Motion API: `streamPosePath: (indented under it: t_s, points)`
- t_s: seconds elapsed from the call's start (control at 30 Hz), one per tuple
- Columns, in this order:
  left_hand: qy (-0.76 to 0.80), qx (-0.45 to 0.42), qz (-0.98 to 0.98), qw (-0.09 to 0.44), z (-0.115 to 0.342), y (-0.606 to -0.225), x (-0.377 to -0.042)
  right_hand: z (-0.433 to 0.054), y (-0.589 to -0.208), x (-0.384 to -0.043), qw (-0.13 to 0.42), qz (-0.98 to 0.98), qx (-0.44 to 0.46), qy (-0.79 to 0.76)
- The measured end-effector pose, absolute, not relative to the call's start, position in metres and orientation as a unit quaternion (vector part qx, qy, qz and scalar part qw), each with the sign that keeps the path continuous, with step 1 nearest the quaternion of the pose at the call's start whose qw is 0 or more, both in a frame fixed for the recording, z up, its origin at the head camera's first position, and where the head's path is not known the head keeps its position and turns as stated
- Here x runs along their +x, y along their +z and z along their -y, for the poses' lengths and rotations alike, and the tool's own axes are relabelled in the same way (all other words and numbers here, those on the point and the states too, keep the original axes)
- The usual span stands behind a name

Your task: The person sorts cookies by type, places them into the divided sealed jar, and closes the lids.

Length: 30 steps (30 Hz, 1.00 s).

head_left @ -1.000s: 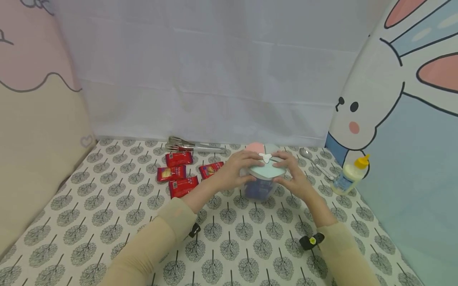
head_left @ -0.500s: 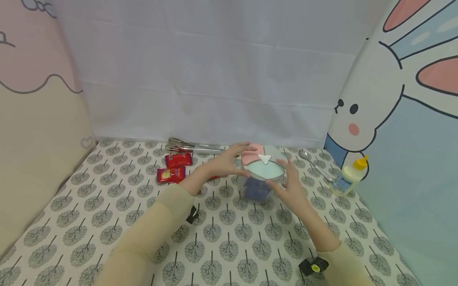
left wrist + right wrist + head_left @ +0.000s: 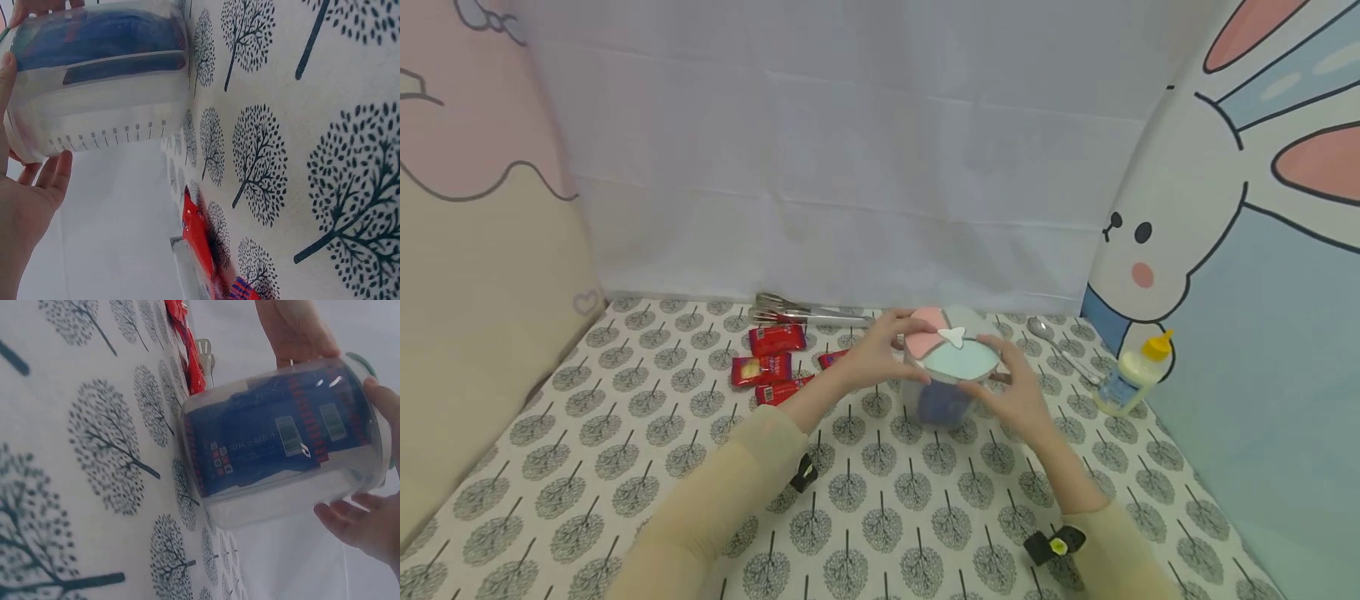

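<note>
Lidded canister (image 3: 957,362) stands held between left grip (image 3: 882,352) and right grip (image 3: 1017,393).

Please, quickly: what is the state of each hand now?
Left hand: holding the clear container around its lid, from the left side.
Right hand: holding the same container around its lid, from the right side.

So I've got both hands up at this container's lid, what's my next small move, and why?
I'd probably try a gentle turn of the lid: it covers the clear container, and your left hand and right hand are at opposite sides of its rim, so even force seems possible. Whether it unscrews, I can't tell.
</note>
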<state>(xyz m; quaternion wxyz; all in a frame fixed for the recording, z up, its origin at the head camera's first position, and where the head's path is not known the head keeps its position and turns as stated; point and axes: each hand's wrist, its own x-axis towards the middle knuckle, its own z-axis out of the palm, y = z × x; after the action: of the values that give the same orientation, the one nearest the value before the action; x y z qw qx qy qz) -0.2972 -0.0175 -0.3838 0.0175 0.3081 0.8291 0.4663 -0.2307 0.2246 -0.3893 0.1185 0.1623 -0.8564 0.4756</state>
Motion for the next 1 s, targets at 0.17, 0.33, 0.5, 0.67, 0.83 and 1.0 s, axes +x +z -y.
streamPosePath:
  t_s: [0.17, 0.33, 0.5, 0.67, 0.83, 1.0]
  points:
    - [0.46, 0.294, -0.838, -0.006, 0.02, -0.387, -0.286, -0.252, -0.396, -0.256, 0.054, 0.833, 0.221, 0.505]
    - [0.455, 0.299, -0.839, -0.02, 0.022, -0.386, -0.275, -0.271, -0.398, -0.276, -0.009, 0.8, 0.266, 0.538]
    - [0.462, 0.29, -0.838, -0.031, 0.024, -0.386, -0.267, -0.279, -0.403, -0.293, -0.044, 0.757, 0.29, 0.584]
    - [0.44, 0.305, -0.844, -0.045, 0.03, -0.392, -0.262, -0.281, -0.41, -0.299, -0.068, 0.726, 0.307, 0.612]
    - [0.425, 0.334, -0.84, -0.047, 0.036, -0.393, -0.265, -0.284, -0.413, -0.295, -0.065, 0.754, 0.295, 0.583]
    - [0.421, 0.333, -0.843, -0.039, 0.042, -0.387, -0.277, -0.285, -0.407, -0.285, -0.052, 0.802, 0.275, 0.528]
